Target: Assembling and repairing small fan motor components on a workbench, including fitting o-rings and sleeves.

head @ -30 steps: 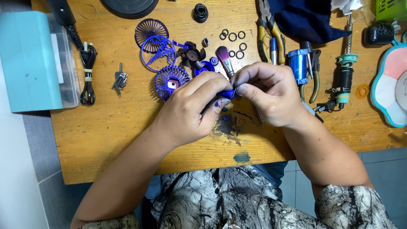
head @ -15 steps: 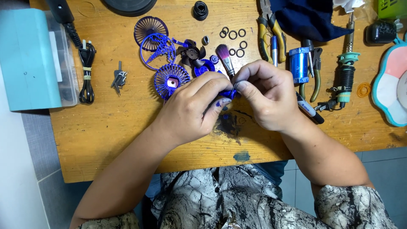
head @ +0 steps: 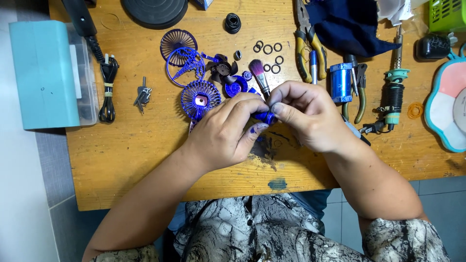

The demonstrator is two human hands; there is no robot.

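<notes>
Landmark: round blue fan grille (head: 200, 100), flat on wooden table (head: 121, 160).
Part location: small blue part (head: 266, 117), right of grille and slightly nearer the person, held above table between both hands.
Left hand (head: 228, 131): fingers curled shut around the part's left side; thumb tip (head: 256, 130) stained blue, just below the part.
Right hand (head: 306, 114): fingertips (head: 277, 107) pinched on the part's right end; also grips brush (head: 259, 77), bristles pointing away from the person, right of grille.
Hidden: most of the part is covered by fingers; shape unclear, poss. cylindrical.
Look: glossy, deep blue, same colour as grille.
Nearby: black rings (head: 270, 54) up-right of grille; keys (head: 142, 95) left of it.
</notes>
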